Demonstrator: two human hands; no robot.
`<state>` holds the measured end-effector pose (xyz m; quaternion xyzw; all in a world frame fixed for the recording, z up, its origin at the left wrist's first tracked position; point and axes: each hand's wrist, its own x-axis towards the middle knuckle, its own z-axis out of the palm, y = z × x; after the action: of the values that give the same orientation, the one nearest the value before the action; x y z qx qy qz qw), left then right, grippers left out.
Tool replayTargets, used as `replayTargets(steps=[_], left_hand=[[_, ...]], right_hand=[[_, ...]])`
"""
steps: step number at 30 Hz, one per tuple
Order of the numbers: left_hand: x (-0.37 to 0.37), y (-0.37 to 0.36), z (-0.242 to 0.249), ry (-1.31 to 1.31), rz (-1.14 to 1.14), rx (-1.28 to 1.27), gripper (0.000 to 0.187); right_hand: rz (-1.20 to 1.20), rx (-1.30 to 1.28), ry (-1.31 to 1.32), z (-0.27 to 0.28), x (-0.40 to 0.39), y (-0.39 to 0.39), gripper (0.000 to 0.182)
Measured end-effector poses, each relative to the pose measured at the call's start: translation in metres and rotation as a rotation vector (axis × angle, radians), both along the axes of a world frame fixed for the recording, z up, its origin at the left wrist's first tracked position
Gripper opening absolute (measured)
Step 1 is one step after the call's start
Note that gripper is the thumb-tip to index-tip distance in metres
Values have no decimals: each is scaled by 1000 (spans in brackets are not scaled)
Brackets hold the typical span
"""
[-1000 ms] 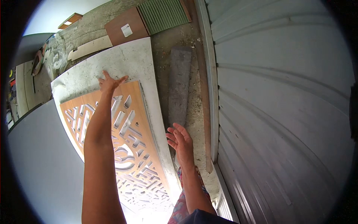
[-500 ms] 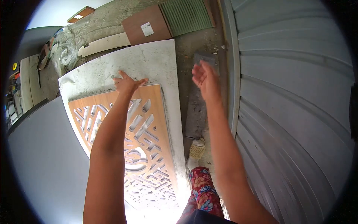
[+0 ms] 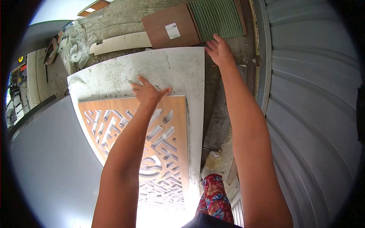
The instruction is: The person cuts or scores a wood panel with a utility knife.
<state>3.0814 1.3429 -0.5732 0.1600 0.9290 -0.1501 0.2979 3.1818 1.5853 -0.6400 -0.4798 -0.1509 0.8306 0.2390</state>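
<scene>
My left hand (image 3: 149, 92) has its fingers spread at the top edge of a wood-coloured panel (image 3: 181, 133) cut through with a lattice pattern, and nothing is gripped in it. The panel lies on a larger, dirty white board (image 3: 152, 62). By the upper right corner of that board is my right hand (image 3: 219, 50), fingers apart and holding nothing. Whether its fingertips touch the board's corner I cannot tell. My forearm covers part of the lattice, and glare washes out the panel's lower end.
A brown board (image 3: 171, 28) with a white label and a green ribbed sheet (image 3: 216, 19) lie beyond. Crumpled clear plastic (image 3: 78, 49) is at the upper left. Grey corrugated metal (image 3: 311, 95) lines the right side. My foot (image 3: 213, 160) stands beside the white board.
My right hand has moved up and toward the white board's corner. My left hand stays near the panel's top edge. The whole view has shifted, so the boards appear farther right.
</scene>
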Motion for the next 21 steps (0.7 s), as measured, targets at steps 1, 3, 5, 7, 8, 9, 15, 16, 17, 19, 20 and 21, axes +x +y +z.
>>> replayTargets(steps=[1, 3, 5, 7, 8, 9, 15, 16, 17, 19, 20, 21], left_hand=[[0, 0, 0, -2, -2, 2, 131], [-1, 0, -1, -6, 8, 1, 130], [0, 1, -1, -12, 12, -1, 129], [-1, 1, -2, -13, 9, -8, 129], [-1, 1, -1, -21, 7, -3, 129], [-1, 1, -1, -27, 7, 4, 129], [-2, 1, -1, -24, -19, -5, 131], [-2, -1, -2, -12, -27, 2, 131], [-1, -2, -3, -8, -30, 0, 131], [-2, -2, -5, 1, -34, -1, 131], [-2, -2, -4, -6, -26, -1, 131], [-3, -1, -3, -15, -18, 3, 131]], right_hand=[[-23, -7, -5, -2, -5, 4, 63], [-70, 49, 13, -3, -13, 13, 54], [-74, 110, 47, 8, -25, 31, 48], [-39, 97, -35, 14, -42, 46, 36], [-10, 102, -80, 16, -48, 50, 34], [20, 109, -125, 18, -52, 53, 32], [-96, 342, 25, 50, -64, 41, 31], [-91, 449, 12, 58, -67, 43, 27], [-83, 556, -4, 67, -70, 47, 25], [-64, 810, -114, 96, -72, 50, 21], [-55, 958, -212, 121, -66, 46, 19], [-44, 1111, -315, 142, -56, 40, 19]])
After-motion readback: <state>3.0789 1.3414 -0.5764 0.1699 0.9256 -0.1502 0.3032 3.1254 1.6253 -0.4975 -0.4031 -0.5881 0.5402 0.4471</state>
